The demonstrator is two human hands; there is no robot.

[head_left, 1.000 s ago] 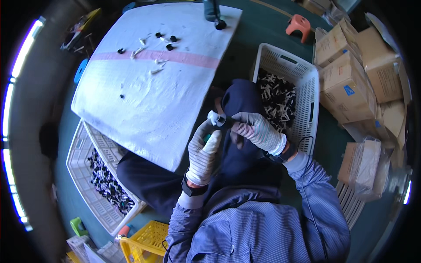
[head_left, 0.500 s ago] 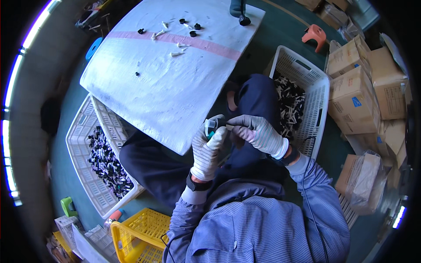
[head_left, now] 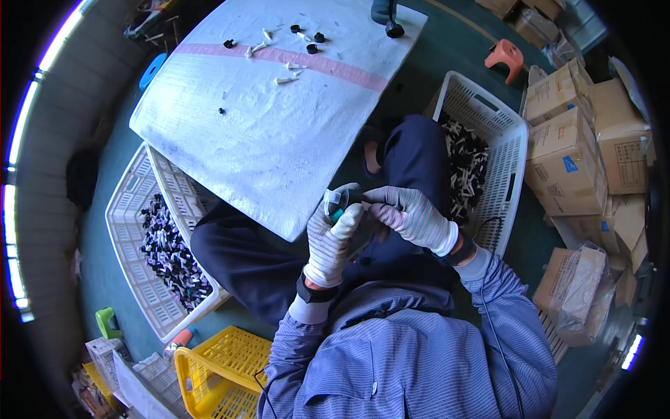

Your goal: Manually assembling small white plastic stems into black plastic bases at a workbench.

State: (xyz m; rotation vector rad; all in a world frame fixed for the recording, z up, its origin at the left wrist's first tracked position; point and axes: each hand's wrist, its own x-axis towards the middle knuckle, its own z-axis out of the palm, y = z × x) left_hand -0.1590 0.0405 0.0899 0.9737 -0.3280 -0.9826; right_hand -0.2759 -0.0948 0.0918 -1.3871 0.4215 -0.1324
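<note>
From far away I see a white crate (head_left: 128, 237) of little dark bits (head_left: 171, 260), then a white board (head_left: 265, 140). The left hand (head_left: 328, 246) curls around a dark piece (head_left: 352, 195). The right hand (head_left: 417, 218) pinches close at its side; I can't tell if it grips. Another crate (head_left: 504, 167) follows.

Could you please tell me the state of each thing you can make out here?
Left hand: gloved, curled around the part.
Part: held up, off the board.
Right hand: gloved, fingers drawn together at the part.
Board: strewn with small pieces.
Black caps: loose, scattered.
Right crate: partly filled.
Left crate: partly filled.
Boxes: stacked.
Orange stool: upright.
</note>
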